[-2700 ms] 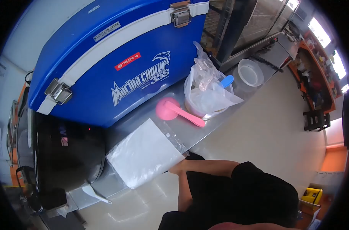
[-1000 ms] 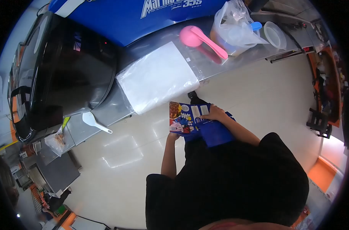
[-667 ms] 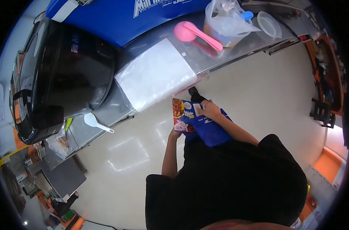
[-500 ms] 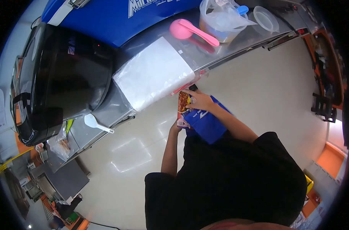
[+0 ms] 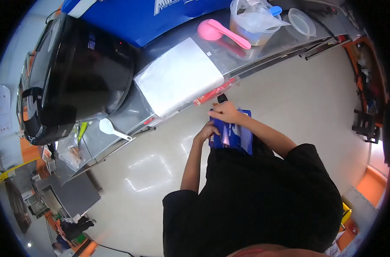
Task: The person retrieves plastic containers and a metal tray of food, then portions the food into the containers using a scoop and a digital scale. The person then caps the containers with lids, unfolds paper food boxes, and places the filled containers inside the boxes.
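Near my waist, just off the counter's front edge, I hold a glossy blue printed packet [image 5: 234, 136]. My left hand [image 5: 210, 130] is closed around its left side. My right hand [image 5: 227, 113] reaches across its upper end with the fingers drawn together and pinching the edge there; the fingertips are small and partly hidden. A dark foot [image 5: 222, 98] shows just beyond the right hand. Closest to my hands on the counter is a white sheet-like stack in clear plastic [image 5: 180, 77], with a red-printed wrapper [image 5: 215, 92] hanging at its edge.
A black rice cooker [image 5: 88, 73] stands left on the steel counter, with a white paddle [image 5: 111, 128] near the edge. Behind is a blue cooler box [image 5: 130, 19]. A pink scoop [image 5: 210, 31], a plastic jug [image 5: 255, 32] and a round lid [image 5: 302, 22] lie to the right.
The packet has been turned, so its food picture no longer shows and a plain blue side does. My left hand has moved up and my right hand has shifted slightly right across its top.
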`<state>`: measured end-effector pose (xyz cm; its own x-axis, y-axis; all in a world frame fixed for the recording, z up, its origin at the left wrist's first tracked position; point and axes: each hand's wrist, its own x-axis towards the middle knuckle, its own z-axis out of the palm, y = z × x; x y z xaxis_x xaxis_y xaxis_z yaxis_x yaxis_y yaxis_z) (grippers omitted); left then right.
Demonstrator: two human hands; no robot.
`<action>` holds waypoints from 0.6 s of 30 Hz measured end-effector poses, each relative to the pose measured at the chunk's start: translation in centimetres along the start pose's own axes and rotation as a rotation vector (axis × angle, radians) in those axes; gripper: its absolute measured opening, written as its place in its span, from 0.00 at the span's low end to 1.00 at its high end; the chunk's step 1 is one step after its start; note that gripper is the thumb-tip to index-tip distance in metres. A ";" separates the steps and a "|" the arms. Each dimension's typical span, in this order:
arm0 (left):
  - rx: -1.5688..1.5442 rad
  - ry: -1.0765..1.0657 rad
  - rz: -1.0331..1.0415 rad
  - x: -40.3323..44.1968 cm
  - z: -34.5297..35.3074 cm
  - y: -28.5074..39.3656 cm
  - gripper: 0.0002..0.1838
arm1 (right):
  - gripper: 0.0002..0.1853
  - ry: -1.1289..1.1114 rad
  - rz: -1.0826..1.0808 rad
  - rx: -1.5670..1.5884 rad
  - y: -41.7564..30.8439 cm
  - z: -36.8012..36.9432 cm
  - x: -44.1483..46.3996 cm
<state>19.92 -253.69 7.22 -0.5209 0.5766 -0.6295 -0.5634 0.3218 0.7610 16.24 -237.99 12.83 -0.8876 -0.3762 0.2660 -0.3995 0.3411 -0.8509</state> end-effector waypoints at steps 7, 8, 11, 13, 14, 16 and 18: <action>-0.348 0.198 0.091 -0.7 1.0 -5.1 0.09 | 0.20 -0.110 -0.389 -0.091 -7.3 2.2 0.2; -0.368 0.224 0.109 -0.9 1.2 -5.1 0.08 | 0.19 -0.035 -0.356 -0.068 -6.7 1.9 -0.1; -0.474 0.224 0.115 0.3 1.7 -8.8 0.15 | 0.19 0.123 -0.054 -0.246 -3.1 -1.8 -1.6; -0.438 0.160 0.079 -0.3 1.1 -10.2 0.22 | 0.20 0.266 0.213 0.000 -1.1 -3.8 -2.7; -0.511 0.287 0.053 -1.7 2.0 -7.9 0.28 | 0.20 0.319 0.374 0.112 -1.3 -4.9 -2.9; -0.618 0.242 0.032 -0.3 1.1 -11.8 0.31 | 0.21 0.502 0.335 0.100 -2.0 -6.9 -3.1; -0.670 0.314 0.016 -0.8 1.7 -11.3 0.27 | 0.20 0.597 0.474 0.157 -3.0 -9.2 -4.6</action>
<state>27.77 -256.53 -0.56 -0.6349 0.3032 -0.7107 -0.7724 -0.2700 0.5749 19.35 -229.32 18.34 -0.9463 0.3227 0.0185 0.0513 0.2067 -0.9771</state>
